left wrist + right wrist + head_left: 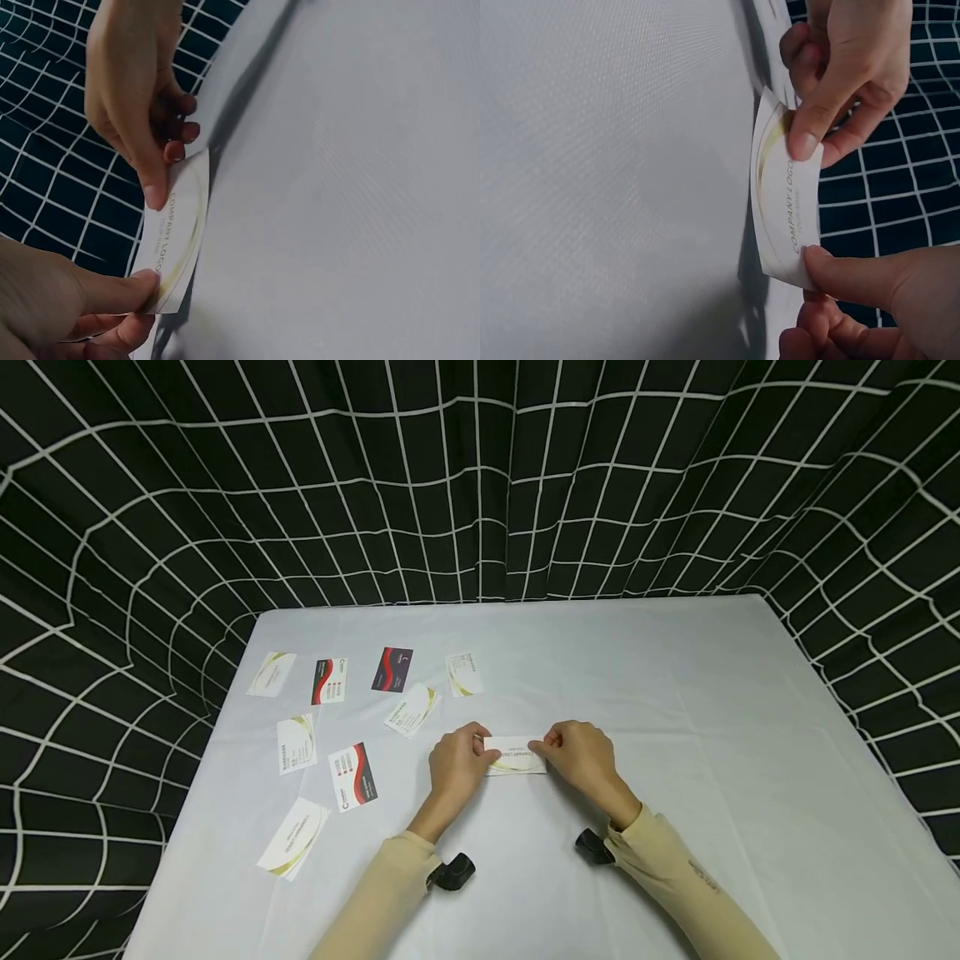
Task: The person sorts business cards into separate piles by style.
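A white business card (517, 764) with a gold curve and "COMPANY LOGO" print is held between both hands above the table. My left hand (456, 764) pinches its left end, thumb on the printed face. At the opposite end, my right hand (583, 758) pinches the upper right corner the same way. Both wrist views show the card (180, 232) slightly bowed, with the right thumb near one corner and the left thumb (805, 145) by the gold band. Whether more than one card is held, I cannot tell.
Several business cards lie spread on the left of the white-covered table (720, 693). Among them are a dark red-striped card (392, 670), a white and red card (352, 777) and a gold-curved card (294, 837). A black gridded curtain (495, 493) surrounds the table's back and sides.
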The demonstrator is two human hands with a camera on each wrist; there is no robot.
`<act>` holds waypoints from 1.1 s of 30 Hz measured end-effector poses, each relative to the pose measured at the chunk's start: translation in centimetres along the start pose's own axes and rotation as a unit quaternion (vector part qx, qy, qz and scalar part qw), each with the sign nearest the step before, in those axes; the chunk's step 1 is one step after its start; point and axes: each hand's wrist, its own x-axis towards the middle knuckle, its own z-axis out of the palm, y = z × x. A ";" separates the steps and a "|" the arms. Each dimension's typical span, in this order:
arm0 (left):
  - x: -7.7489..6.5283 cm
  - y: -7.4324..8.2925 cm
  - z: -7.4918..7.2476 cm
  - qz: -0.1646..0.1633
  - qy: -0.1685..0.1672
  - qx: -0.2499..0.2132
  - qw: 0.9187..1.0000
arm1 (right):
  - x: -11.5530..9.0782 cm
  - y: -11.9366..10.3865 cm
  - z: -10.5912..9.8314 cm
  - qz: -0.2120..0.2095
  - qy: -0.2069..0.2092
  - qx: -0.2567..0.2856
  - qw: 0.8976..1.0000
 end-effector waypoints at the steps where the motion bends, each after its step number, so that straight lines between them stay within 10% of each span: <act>1: 0.0 -0.1 0.0 0.004 0.000 0.014 1.000 | 0.1 0.0 0.2 -0.002 0.006 -0.008 1.000; 14: -0.2 -0.8 -0.6 0.016 0.010 0.100 0.995 | 1.4 -1.5 1.3 -0.009 0.010 -0.043 0.999; 19: 0.0 -1.6 -2.2 0.009 0.025 0.101 0.995 | 3.0 -5.5 1.6 -0.026 -0.002 -0.061 0.998; 27: 0.0 -3.7 -6.0 -0.054 0.139 0.099 0.984 | 8.2 -13.5 4.9 -0.073 -0.052 -0.093 0.992; 33: -1.4 -4.5 -5.8 -0.076 0.143 0.070 0.984 | 11.8 -15.6 7.6 -0.049 -0.097 -0.143 0.984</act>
